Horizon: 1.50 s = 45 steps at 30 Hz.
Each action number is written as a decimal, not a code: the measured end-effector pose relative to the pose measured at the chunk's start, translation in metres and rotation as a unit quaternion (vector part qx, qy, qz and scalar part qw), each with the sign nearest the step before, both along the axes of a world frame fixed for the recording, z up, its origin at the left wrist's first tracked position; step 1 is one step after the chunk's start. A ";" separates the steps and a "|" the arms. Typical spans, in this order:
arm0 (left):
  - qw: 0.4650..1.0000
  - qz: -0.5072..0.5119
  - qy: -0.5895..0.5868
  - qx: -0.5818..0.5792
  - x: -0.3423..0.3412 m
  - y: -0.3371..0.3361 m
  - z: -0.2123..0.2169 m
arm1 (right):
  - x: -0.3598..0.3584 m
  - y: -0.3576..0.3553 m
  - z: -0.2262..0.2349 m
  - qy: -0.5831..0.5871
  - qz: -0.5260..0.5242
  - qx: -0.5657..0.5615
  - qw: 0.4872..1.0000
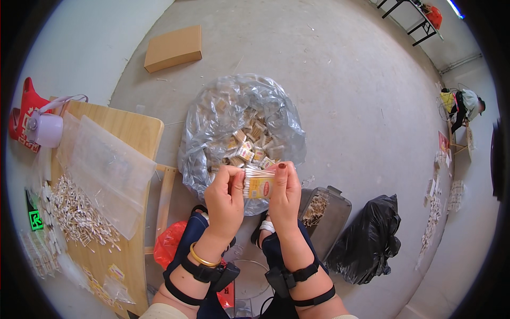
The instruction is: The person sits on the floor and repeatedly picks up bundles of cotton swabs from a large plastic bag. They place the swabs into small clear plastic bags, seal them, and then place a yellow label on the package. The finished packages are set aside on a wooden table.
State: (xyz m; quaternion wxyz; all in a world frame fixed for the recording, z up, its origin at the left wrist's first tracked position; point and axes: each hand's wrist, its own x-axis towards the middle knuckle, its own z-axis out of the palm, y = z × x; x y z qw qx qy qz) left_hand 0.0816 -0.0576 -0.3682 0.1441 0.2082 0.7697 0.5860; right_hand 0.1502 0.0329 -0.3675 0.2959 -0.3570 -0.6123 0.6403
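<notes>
Both my hands hold one small clear packet of cotton swabs (258, 184) with a yellow label, raised above my knees. My left hand (226, 199) pinches its left end; my right hand (285, 194) grips its right side, fingers wrapped behind it. Just beyond the packet stands a big clear plastic bag (212, 114) on the floor, filled with several similar small packets (247, 149). A gold bangle and a black strap sit on my left wrist, black straps on my right.
A wooden table (130, 130) at my left bears loose cotton swabs (79, 212), clear plastic bags (109, 173) and a white jug (47, 129). A grey bin with swabs (324, 210) and a black bag (369, 239) stand right. A cardboard box (173, 48) lies far ahead. Another person (467, 106) sits far right.
</notes>
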 end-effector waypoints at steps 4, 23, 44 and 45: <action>0.993 0.018 -0.078 0.090 0.000 -0.001 -0.010 | 0.000 -0.002 -0.009 -0.004 0.000 0.025 1.000; 0.993 0.050 -0.027 0.106 0.005 0.003 -0.011 | 0.001 -0.005 -0.009 0.038 0.014 -0.131 0.991; 0.993 0.040 -0.093 0.054 -0.001 -0.003 0.009 | 0.005 0.009 -0.015 0.024 -0.032 -0.062 0.997; 0.993 0.040 -0.097 0.055 0.000 -0.003 0.009 | 0.005 0.009 -0.015 0.016 -0.034 -0.054 0.998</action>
